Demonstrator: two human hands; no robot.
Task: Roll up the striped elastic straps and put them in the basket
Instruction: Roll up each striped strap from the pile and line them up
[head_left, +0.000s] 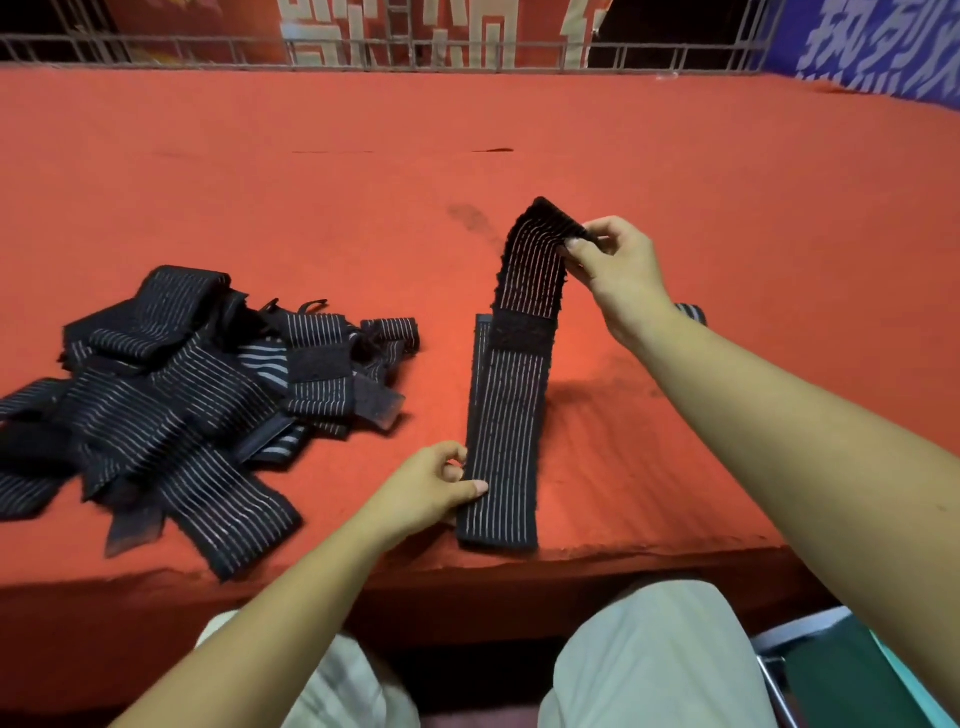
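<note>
**A striped strap held at both ends**

The left hand (431, 488) pinches the near end of a striped elastic strap (506, 441) at its left edge. The thumb lies flat on top of the fabric and the other fingers are curled against the edge. The right hand (618, 275) pinches the far end of the same strap between thumb and bent fingers and holds it raised, so that the fabric arches up and over toward that hand. Between the two hands the strap runs straight. Its near part lies flat on the red surface (311, 182), ending just short of the front edge. A dark hook-and-loop patch (522, 332) crosses the strap below the right hand, where the raised part begins. The strap is black with thin pale lines along its length.

To the left of the left hand, well apart from the held strap, a heap of straps (182, 395) of the same pattern lies tangled and unrolled on the surface. Just beyond the right wrist a second strap end (693, 313) shows; the forearm hides the rest of it. Far beyond both hands a wire grid (395, 52) borders the surface, with a red banner (441, 23) and a blue banner (878, 47) behind it. Below the forearms are the person's pale trousers (654, 665), and to their right a green chair seat (852, 675).
</note>
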